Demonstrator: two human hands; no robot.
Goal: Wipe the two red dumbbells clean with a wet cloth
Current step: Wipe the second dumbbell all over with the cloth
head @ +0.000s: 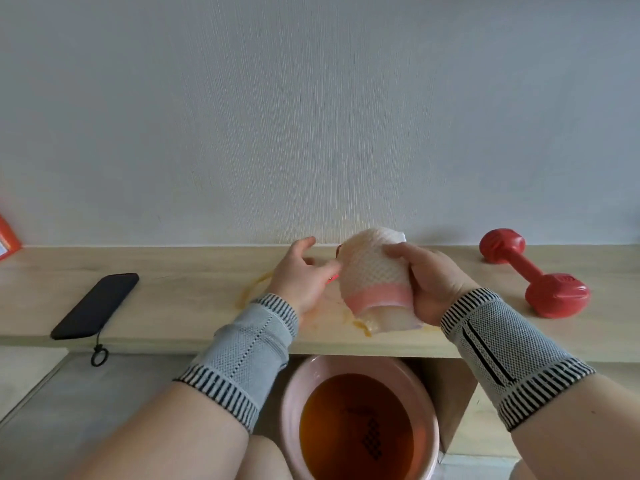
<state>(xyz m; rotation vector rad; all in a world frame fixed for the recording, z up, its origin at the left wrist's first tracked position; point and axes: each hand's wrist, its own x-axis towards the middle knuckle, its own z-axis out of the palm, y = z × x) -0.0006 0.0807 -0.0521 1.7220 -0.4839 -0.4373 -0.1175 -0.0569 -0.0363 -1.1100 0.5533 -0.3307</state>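
Dumbbell (pixel 337 251) mostly hidden under cloth (pixel 372 278); R hand (pixel 429 282) fingers curled round cloth, L hand (pixel 299 275) fingers relaxed, touching dumbbell beside cloth

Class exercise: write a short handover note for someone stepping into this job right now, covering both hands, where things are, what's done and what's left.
Right hand grips the wet cloth, wrapped round a dumbbell that is almost hidden.
Left hand is open, fingers at that dumbbell.
Second red dumbbell lies on the shelf to the right, untouched.
Pink basin of brownish water sits below.
Left: finish this one, wipe the other.
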